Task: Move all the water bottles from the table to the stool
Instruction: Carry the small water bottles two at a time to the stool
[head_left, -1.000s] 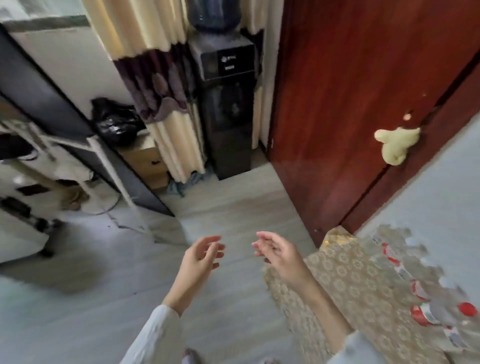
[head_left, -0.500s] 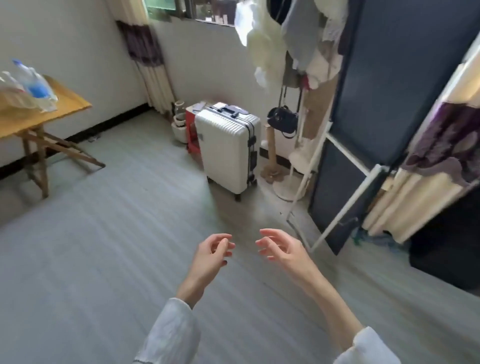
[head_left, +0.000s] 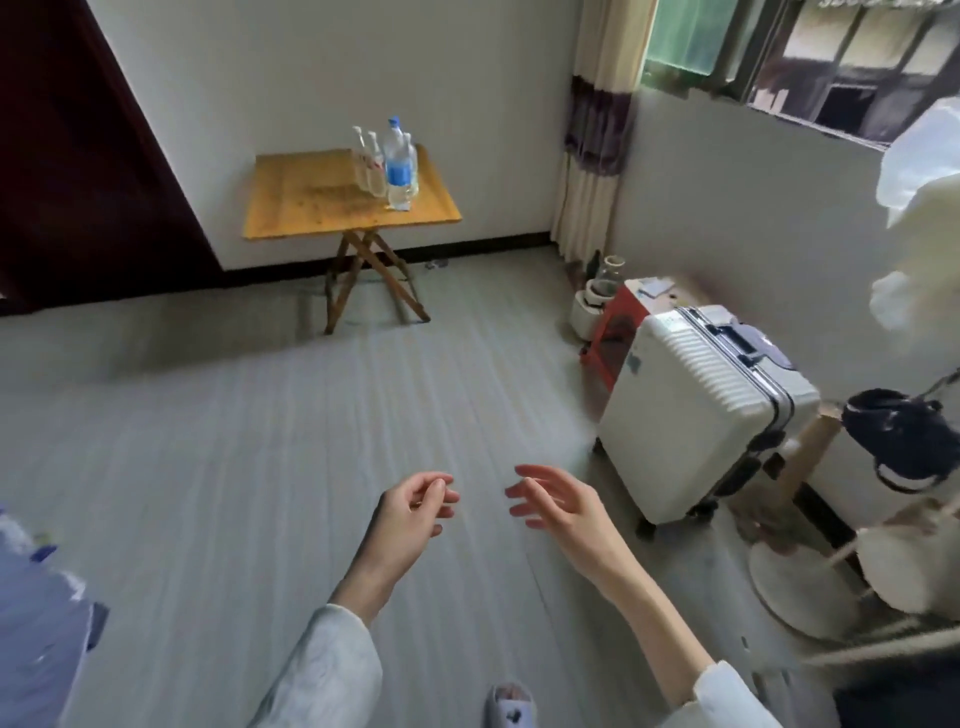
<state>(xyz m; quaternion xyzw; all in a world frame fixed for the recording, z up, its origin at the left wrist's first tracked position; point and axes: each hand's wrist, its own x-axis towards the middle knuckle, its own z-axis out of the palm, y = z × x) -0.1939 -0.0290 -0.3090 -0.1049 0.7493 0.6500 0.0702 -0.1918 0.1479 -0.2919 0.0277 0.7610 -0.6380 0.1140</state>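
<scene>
Wooden table holds the water bottles; your left hand loosely curled, right hand fingers spread, both empty.

A small square counter with a yellow wooden top stands on crossed wooden folding legs against the white wall, well across the room. On its right half stands a tight cluster of clear plastic water bottles, all upright: the tallest, blue-capped bottle with a blue label is nearest the front right edge, and slimmer clear bottles with white caps stand just beside it to the left and behind. How many there are cannot be told. The left half of the top shows bare wood. The counter rests on a pale grey plank floor, which also carries a white ribbed hard-shell suitcase at the right.
</scene>
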